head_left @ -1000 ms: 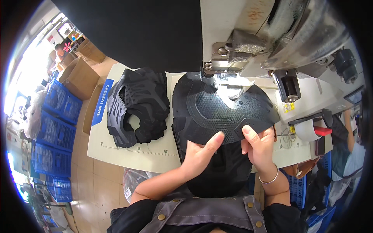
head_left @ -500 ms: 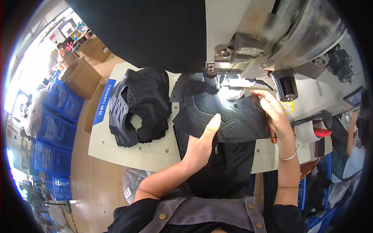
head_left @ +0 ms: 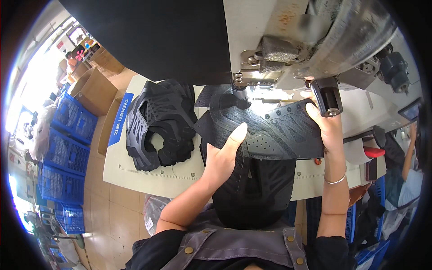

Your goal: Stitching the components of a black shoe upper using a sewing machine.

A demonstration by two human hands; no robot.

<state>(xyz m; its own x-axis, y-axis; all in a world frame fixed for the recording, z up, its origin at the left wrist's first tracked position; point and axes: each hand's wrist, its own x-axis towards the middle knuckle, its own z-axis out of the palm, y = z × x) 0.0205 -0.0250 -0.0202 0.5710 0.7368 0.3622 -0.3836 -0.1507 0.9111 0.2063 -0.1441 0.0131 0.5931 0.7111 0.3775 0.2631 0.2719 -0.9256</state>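
Observation:
A black textured shoe upper (head_left: 279,130), with a row of eyelets and a perforated side patch, is held under the head of a sewing machine (head_left: 265,78). My left hand (head_left: 223,157) grips its near left part, thumb on top and fingers hidden beneath. At the upper's right end my right hand (head_left: 327,128) pinches the edge, thumb on the face; its other fingers are mostly hidden behind the upper and a black machine cylinder (head_left: 327,96). More black upper pieces (head_left: 254,193) lie below, hanging over the table's near edge. Glare hides the needle area.
A stack of black shoe uppers (head_left: 173,114) rests on the pale table (head_left: 148,180) to the left. Blue crates (head_left: 65,148) and cardboard boxes (head_left: 94,90) stand on the floor further left. White and red items (head_left: 371,153) sit at the right. Another person's arm shows at far right.
The upper has turned and tilted, so its eyelet row and perforated patch show more fully. My left hand has shifted slightly left and away from me; my right hand has moved a little right.

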